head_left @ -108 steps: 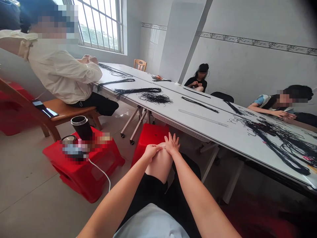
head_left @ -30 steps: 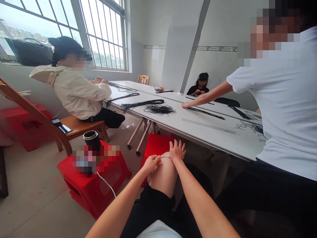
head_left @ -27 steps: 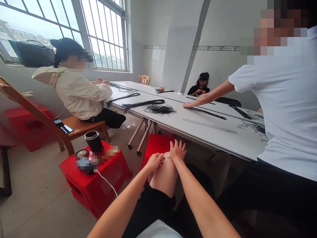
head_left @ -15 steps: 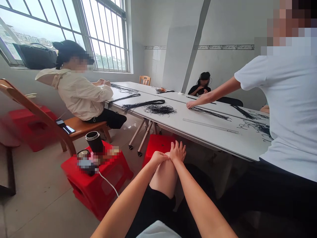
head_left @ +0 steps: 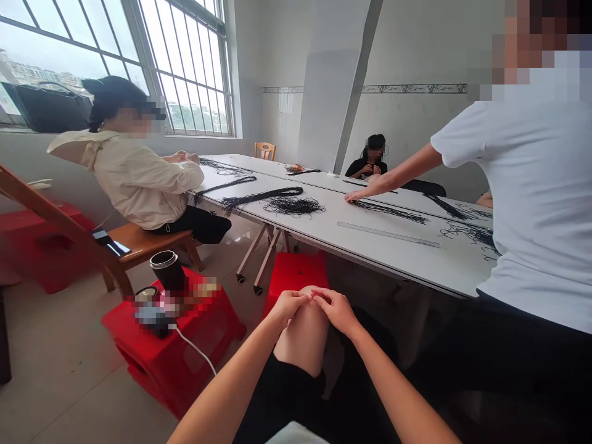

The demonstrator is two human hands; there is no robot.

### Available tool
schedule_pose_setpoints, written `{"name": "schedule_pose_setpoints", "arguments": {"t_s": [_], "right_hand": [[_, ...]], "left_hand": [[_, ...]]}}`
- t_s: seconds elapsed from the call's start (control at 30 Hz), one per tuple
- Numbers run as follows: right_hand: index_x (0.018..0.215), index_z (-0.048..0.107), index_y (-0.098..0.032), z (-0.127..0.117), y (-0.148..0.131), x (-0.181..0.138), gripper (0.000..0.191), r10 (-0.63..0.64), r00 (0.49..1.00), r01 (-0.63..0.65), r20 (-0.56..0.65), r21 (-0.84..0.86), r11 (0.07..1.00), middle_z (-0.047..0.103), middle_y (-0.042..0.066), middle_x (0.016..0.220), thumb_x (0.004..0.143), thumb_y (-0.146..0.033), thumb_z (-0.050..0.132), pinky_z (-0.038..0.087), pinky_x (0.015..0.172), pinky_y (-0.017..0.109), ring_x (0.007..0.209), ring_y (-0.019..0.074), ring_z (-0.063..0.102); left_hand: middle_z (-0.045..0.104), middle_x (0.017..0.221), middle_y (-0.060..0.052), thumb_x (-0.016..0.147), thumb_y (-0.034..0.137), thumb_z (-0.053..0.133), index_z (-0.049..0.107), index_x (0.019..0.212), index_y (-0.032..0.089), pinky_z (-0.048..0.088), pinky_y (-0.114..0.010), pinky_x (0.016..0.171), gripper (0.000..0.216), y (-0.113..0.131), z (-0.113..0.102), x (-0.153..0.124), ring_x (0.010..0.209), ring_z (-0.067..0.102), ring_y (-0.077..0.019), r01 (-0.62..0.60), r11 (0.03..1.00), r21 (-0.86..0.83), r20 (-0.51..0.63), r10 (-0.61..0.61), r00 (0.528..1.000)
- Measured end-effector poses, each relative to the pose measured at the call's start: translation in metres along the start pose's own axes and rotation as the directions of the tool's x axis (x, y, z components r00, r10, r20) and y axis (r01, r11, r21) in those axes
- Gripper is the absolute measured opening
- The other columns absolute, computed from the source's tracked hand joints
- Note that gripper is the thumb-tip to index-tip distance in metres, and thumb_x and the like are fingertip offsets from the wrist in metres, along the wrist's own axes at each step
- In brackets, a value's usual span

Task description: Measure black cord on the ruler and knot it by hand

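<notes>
Over my bare knee (head_left: 303,333), my left hand (head_left: 290,306) is closed in a pinch, thumb against fingers. My right hand (head_left: 337,309) is also bent into a pinch, its fingertips close to those of the left. Anything held between the fingertips is too small to make out. Just beyond the knee stands a red plastic stool (head_left: 298,268). Past it, a white table (head_left: 324,237) carries bundles of black cord (head_left: 266,196) and a loose tangle of black cord (head_left: 296,206).
A clear ruler (head_left: 388,234) lies near the table edge. At right, a person in a white shirt (head_left: 531,185) reaches over another cord bundle (head_left: 393,211). A person in a beige jacket (head_left: 139,179) sits at left. A red stool (head_left: 185,364) holds an open black flask (head_left: 169,271).
My right hand has gone from lying spread over the knee to a pinch beside my left fingertips. The view has shifted slightly. The co-worker's arm still reaches across the table.
</notes>
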State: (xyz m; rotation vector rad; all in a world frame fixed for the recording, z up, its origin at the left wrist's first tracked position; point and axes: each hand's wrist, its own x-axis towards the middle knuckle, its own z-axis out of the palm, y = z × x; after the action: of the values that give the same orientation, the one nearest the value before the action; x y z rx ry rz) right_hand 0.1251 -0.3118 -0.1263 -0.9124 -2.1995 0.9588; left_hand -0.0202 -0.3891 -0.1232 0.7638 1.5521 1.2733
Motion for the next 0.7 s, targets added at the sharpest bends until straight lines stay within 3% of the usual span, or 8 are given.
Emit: {"name": "schedule_pose_setpoints", "arguments": {"t_s": [0.2, 0.4, 0.57, 0.7], "right_hand": [[0.083, 0.071, -0.023, -0.006, -0.023, -0.013, 0.025, -0.013, 1.0, 0.012, -0.016, -0.039, 0.999, 0.072, 0.002, 0.079, 0.082, -0.038, 0.051, 0.048, 0.066, 0.028, 0.073, 0.0202, 0.065], [0.084, 0.063, -0.022, -0.044, -0.033, 0.0, 0.023, -0.042, 0.982, 0.024, -0.182, -0.099, 0.995, 0.07, 0.004, 0.082, 0.084, -0.039, 0.047, 0.045, 0.072, 0.029, 0.077, 0.02, 0.063], [0.084, 0.057, -0.02, -0.09, -0.02, 0.007, 0.027, -0.008, 0.953, -0.01, -0.302, -0.06, 0.998, 0.069, 0.005, 0.075, 0.084, -0.044, 0.045, 0.044, 0.072, 0.03, 0.074, 0.0201, 0.063], [0.083, 0.057, -0.021, -0.105, -0.011, 0.0, 0.026, 0.007, 0.945, -0.014, -0.326, -0.021, 1.0, 0.069, 0.005, 0.075, 0.084, -0.045, 0.047, 0.044, 0.073, 0.031, 0.076, 0.0206, 0.063]], "left_hand": [[0.05, 0.055, 0.003, 0.061, 0.044, 0.075, 0.067, 0.07, 0.013, 0.024, -0.022, 0.048, 0.033, 0.008, -0.002, -0.013, 0.05, 0.035, -0.0075, -0.072, 0.997, 0.007, 0.068, 0.071, 0.995], [0.062, 0.07, -0.002, 0.067, 0.051, 0.07, 0.072, 0.085, 0.014, 0.033, -0.022, 0.055, 0.041, 0.034, -0.035, -0.03, 0.06, 0.046, -0.011, -0.199, 0.975, 0.097, 0.181, 0.179, 0.967], [0.065, 0.069, -0.002, 0.064, 0.046, 0.073, 0.072, 0.081, 0.014, 0.038, -0.024, 0.062, 0.036, 0.056, -0.074, -0.036, 0.063, 0.052, -0.0134, -0.272, 0.937, 0.22, 0.2, 0.229, 0.953], [0.065, 0.067, -0.002, 0.069, 0.046, 0.069, 0.072, 0.083, 0.016, 0.039, -0.024, 0.061, 0.034, 0.073, -0.086, -0.039, 0.061, 0.053, -0.0133, -0.344, 0.888, 0.305, 0.209, 0.29, 0.934]]}}
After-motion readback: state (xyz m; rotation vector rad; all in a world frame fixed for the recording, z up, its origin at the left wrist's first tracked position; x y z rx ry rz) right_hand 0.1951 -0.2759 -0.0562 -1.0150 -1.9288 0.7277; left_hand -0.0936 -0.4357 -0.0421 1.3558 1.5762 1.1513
